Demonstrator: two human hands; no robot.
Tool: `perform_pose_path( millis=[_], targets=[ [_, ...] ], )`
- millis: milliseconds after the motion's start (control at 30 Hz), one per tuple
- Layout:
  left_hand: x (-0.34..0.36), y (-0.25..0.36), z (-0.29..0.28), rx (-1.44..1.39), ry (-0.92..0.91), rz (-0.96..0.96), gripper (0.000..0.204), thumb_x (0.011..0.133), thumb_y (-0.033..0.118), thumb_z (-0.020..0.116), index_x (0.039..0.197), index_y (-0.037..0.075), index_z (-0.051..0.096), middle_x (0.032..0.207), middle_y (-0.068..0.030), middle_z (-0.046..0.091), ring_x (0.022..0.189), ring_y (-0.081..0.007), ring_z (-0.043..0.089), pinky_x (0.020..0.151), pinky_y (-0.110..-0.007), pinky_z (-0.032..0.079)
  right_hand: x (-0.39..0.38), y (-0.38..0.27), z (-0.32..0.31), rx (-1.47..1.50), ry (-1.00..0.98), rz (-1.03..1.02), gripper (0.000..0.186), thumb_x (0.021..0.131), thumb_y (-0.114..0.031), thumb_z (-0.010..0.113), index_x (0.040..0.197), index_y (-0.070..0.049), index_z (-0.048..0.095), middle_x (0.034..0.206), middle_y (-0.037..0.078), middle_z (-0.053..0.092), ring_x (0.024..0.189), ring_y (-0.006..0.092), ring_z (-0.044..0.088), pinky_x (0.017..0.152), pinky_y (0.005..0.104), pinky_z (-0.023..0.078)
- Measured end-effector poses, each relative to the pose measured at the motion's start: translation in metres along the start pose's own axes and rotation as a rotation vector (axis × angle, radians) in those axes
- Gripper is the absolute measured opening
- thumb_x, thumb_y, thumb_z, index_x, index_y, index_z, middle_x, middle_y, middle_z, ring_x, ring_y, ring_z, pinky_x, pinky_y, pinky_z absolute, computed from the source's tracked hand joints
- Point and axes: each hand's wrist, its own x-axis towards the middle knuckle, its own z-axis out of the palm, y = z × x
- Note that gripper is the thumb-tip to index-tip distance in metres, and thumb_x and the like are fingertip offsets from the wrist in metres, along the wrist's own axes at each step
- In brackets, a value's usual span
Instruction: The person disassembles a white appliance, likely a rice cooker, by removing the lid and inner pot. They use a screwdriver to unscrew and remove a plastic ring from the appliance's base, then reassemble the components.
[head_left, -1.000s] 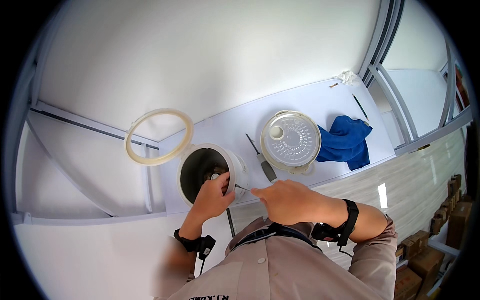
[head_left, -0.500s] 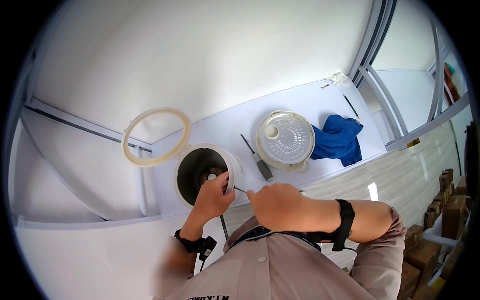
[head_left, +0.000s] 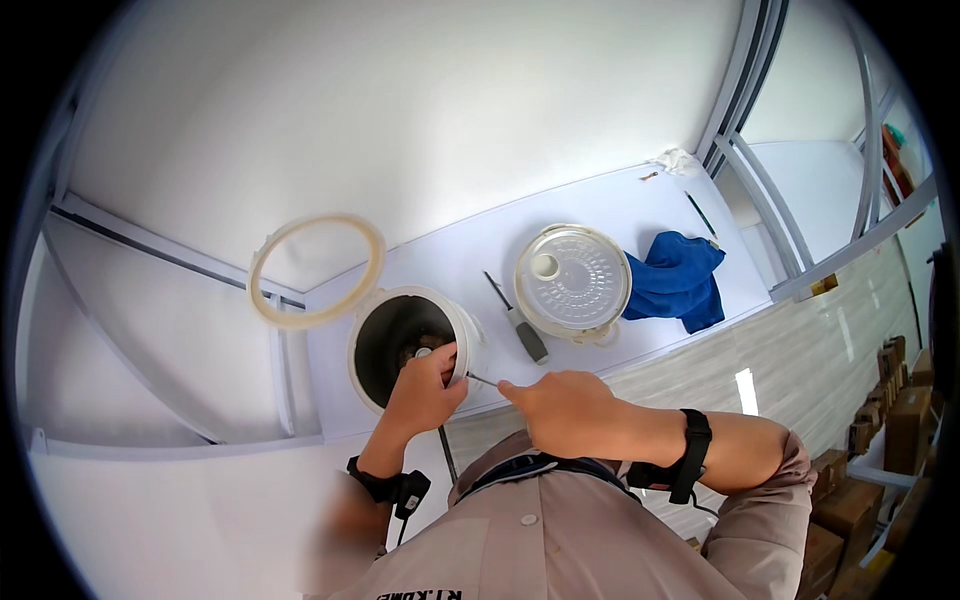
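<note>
My left hand is closed on the rim of a round white appliance body, with fingers reaching into its dark interior. My right hand is closed around a tool whose thin metal shaft points at the body's right side; its handle is hidden in the hand. A cream ring lid stands raised at the body's back. Right of the body lie a grey-handled screwdriver and a round translucent-white lid with a small round recess.
A blue cloth lies right of the round lid on the white table. A pencil-like stick and white crumpled material are near the back right. Cardboard boxes stand beyond the table at right, and metal framing borders both sides.
My right hand has shifted slightly along with the tool, while my left hand stays at the rim. The whole view has shifted a little; the table's other items have not visibly moved.
</note>
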Motion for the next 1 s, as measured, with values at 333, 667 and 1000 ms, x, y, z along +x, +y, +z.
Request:
perform_pose_path(
  millis=[333, 667, 1000],
  targets=[
    [0.001, -0.003, -0.002, -0.045, -0.027, -0.071, 0.059, 0.093, -0.004, 0.069, 0.151, -0.007, 0.057, 0.126, -0.0184, 0.079, 0.112, -0.0165, 0.075, 0.098, -0.031, 0.059, 0.000, 0.058, 0.065, 0.242, 0.212, -0.128, 0.059, 0.097, -0.010, 0.063, 0.156, -0.014, 0.059, 0.077, 0.020, 0.070, 0.071, 0.0450, 0.067, 0.067, 0.0574, 0.053],
    [-0.001, -0.005, 0.006, -0.064, 0.017, -0.067, 0.059, 0.093, -0.004, 0.072, 0.150, -0.005, 0.058, 0.124, -0.0173, 0.079, 0.109, -0.0168, 0.075, 0.095, -0.029, 0.058, -0.001, 0.061, 0.073, 0.281, 0.286, -0.154, 0.055, 0.097, -0.010, 0.063, 0.152, -0.013, 0.063, 0.078, 0.020, 0.070, 0.070, 0.0442, 0.068, 0.065, 0.0549, 0.053],
    [0.002, -0.012, 0.002, -0.081, 0.048, 0.050, 0.048, 0.090, 0.005, 0.073, 0.137, 0.000, 0.066, 0.102, -0.0224, 0.080, 0.090, -0.0320, 0.080, 0.084, -0.039, 0.060, 0.008, -0.001, -0.008, -0.063, 0.016, -0.046, 0.059, 0.088, -0.010, 0.066, 0.146, -0.002, 0.064, 0.078, 0.018, 0.073, 0.069, 0.0395, 0.072, 0.060, 0.0493, 0.056]
  ],
)
